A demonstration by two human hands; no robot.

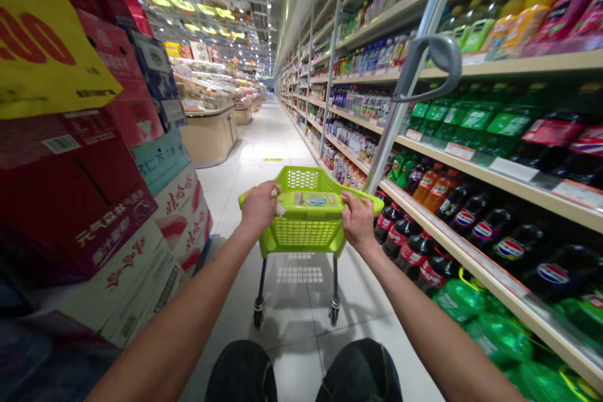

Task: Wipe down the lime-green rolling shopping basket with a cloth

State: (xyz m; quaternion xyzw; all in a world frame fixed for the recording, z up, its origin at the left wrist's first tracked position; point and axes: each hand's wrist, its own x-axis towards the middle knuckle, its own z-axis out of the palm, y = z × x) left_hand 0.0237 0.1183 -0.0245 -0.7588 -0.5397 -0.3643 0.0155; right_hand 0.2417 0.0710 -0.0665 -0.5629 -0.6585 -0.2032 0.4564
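Note:
A small lime-green shopping cart (305, 232) stands in front of me on the tiled aisle floor. My left hand (258, 206) is closed around the left end of its handle bar, with a scrap of white paper tucked under the fingers. My right hand (358, 221) grips the right end of the same bar. The cart's basket looks bare inside. My knees in dark trousers show at the bottom edge.
Shelves of soft-drink bottles (475, 213) run along the right, with a grey metal upright (414, 69) close to the cart. Stacked red and white cartons (108, 201) and a yellow price sign (42, 50) line the left. The white tiled aisle (268, 144) stretches ahead.

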